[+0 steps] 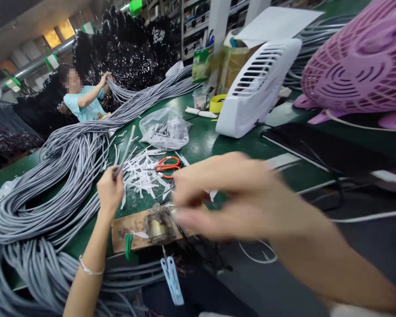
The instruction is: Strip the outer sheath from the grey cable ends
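Note:
My left hand (110, 189) is closed around a grey cable (128, 147), whose end points up and away from me. Blurred by motion, my right hand (224, 198) is in front of the table with its fingers curled towards the thumb. Whatever is between those fingers is too smeared to make out. Just below and left of it, a small metal device (158, 224) is mounted on a wooden board (127, 229). A light blue clothes peg (172, 279) hangs by the board, and a green clip (128, 245) is at its edge. Orange-handled scissors (168, 165) lie behind my right hand.
Long bundles of grey cables (49, 176) cover the left side. White strips (141, 174) and a clear plastic bag (166, 127) lie on the green table (201, 145). A white slatted appliance (257, 88), black flat device (317, 145) and pink basket-like object (356, 57) stand right. A co-worker (86, 101) handles cables behind.

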### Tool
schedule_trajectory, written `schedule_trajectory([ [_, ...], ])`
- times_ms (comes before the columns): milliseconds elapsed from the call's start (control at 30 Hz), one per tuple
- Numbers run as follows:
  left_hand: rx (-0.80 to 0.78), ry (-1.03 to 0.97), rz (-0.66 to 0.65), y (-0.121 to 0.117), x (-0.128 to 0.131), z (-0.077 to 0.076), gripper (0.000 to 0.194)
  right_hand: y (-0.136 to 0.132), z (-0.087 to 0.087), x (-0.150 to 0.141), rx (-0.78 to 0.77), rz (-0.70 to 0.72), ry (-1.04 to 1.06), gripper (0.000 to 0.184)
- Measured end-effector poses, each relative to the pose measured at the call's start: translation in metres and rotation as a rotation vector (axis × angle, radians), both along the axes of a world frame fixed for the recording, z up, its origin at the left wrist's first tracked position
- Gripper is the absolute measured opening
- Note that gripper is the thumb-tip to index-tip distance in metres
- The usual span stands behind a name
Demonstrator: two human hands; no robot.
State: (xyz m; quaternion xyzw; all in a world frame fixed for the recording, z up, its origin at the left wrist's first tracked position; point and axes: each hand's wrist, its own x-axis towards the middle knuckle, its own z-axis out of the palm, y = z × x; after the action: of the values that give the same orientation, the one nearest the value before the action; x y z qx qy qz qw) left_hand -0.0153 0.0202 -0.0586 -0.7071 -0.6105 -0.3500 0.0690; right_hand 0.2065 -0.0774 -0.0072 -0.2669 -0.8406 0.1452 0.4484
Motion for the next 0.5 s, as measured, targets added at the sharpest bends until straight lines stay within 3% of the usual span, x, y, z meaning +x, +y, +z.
schedule_trajectory([
  [67,-0.049,0.008,-0.159,0.005,0.019,0.000,0.017,0.039,-0.026,0.006,-0.032,-0.201,-0.207,0.016],
  [133,-0.084,-0.057,-0.352,0.007,0.034,-0.002,0.017,0.071,-0.061,0.007,-0.125,-0.386,-0.417,0.015],
  [233,-0.105,-0.172,-0.379,0.003,0.044,-0.007,0.018,0.092,-0.098,0.004,-0.220,-0.333,-0.517,0.015],
  [333,-0.135,-0.221,-0.349,-0.005,0.045,-0.009,0.024,0.089,-0.108,0.003,-0.232,-0.288,-0.580,0.017],
  [500,-0.180,-0.297,-0.317,-0.005,0.042,-0.012,0.029,0.091,-0.093,0.018,-0.139,-0.452,-0.708,0.021],
])
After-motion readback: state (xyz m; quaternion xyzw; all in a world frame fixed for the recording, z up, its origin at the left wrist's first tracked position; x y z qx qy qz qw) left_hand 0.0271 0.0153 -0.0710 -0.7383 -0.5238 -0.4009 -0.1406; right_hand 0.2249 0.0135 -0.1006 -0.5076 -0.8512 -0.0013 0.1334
